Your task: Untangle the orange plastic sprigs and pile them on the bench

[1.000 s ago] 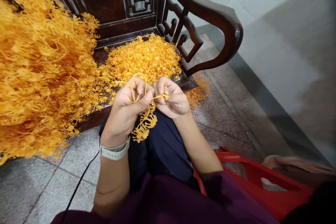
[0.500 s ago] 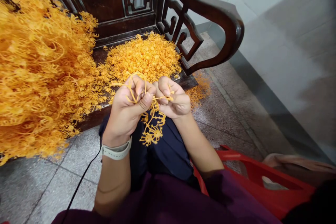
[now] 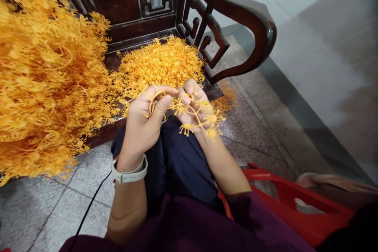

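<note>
Left hand (image 3: pixel 140 120) and right hand (image 3: pixel 191 112) are curled closed on a branched orange strand (image 3: pixel 197 113) at centre frame, whose thin arms could be snapped if pulled too hard or snagged on the orange heap (image 3: pixel 50 78) at left.

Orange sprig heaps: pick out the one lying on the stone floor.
The small, thin patch on the speckled floor, just past the right hand. The other two heaps, a dense pile and a huge mass, lie on the dark wooden seat.
</note>
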`<state>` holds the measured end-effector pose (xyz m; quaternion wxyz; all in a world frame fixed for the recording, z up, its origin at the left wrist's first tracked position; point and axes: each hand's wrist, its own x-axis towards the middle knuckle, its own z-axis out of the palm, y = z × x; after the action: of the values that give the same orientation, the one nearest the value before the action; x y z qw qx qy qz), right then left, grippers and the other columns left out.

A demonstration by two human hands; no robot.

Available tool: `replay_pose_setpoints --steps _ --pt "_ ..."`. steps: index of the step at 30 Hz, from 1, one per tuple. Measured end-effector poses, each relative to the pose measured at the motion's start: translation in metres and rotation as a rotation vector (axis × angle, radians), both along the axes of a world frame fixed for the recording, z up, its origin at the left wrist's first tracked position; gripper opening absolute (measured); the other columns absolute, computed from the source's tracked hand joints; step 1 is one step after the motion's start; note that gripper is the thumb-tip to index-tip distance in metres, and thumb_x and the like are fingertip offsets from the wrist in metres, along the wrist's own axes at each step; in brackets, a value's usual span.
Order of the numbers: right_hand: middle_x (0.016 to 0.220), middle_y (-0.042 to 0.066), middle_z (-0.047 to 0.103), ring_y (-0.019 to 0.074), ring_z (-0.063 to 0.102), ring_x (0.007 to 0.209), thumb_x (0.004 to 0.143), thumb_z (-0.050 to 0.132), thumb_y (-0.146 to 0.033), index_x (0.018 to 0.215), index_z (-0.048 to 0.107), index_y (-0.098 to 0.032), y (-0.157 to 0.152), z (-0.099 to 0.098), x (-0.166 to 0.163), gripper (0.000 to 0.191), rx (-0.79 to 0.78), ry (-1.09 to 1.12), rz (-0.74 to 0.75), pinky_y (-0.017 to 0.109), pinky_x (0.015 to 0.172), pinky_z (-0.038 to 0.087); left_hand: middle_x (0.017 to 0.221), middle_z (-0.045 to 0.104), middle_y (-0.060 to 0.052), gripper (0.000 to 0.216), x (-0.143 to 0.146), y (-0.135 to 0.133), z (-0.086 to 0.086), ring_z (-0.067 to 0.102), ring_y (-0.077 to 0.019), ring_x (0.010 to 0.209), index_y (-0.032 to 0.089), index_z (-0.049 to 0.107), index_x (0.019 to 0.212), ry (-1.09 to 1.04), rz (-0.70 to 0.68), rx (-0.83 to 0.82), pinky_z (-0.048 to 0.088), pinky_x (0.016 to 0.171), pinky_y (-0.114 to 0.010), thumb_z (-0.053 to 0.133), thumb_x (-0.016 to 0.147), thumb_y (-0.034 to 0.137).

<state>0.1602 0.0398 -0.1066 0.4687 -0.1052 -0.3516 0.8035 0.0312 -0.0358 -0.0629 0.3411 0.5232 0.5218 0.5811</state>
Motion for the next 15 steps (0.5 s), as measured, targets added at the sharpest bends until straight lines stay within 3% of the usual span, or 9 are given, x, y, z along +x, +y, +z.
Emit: replay_pose_setpoints --steps 2,5,10,15 --pt "0.071 -0.005 0.05 0.0114 0.04 0.058 0.076 0.09 -0.047 0.085 0.048 -0.026 0.0018 0.0014 0.0008 0.047 -0.047 -0.044 -0.044 0.023 0.05 0.041 0.097 0.072 -0.004 0.02 -0.0016 0.0002 -0.0007 0.064 -0.0178 0.086 0.021 0.075 0.107 0.223 0.065 0.008 0.047 0.079 -0.031 0.069 0.101 0.039" --pt "0.071 -0.006 0.047 0.0115 0.039 0.057 0.081 0.085 -0.043 0.086 0.047 -0.027 0.005 0.0026 0.0018 0.041 -0.128 -0.046 -0.055 0.022 0.048 0.042 0.095 0.072 -0.003 0.017 -0.003 0.0001 0.0005 0.064 -0.0179 0.087 0.02 0.071 0.1 0.367 0.062 0.047 0.046 0.081 -0.031 0.068 0.102 0.036" --pt "0.068 -0.009 0.037 0.0086 0.027 0.049 0.085 0.077 -0.023 0.087 0.048 -0.026 0.0089 -0.0013 0.0013 0.029 -0.293 0.102 -0.046 0.018 0.042 0.038 0.088 0.067 -0.003 0.024 -0.0001 0.001 0.0023 0.061 -0.0186 0.083 0.019 0.06 0.089 0.462 -0.16 0.001 0.043 0.077 -0.033 0.054 0.109 0.031" --pt "0.069 -0.009 0.041 0.0052 0.03 0.048 0.079 0.077 -0.007 0.09 0.05 -0.025 -0.0001 -0.0008 -0.0044 0.034 -0.39 0.232 -0.013 0.012 0.042 0.041 0.084 0.061 -0.003 0.031 0.0023 0.0069 -0.0013 0.058 -0.019 0.08 0.02 0.055 0.085 0.345 -0.288 -0.048 0.042 0.076 -0.034 0.048 0.111 0.035"
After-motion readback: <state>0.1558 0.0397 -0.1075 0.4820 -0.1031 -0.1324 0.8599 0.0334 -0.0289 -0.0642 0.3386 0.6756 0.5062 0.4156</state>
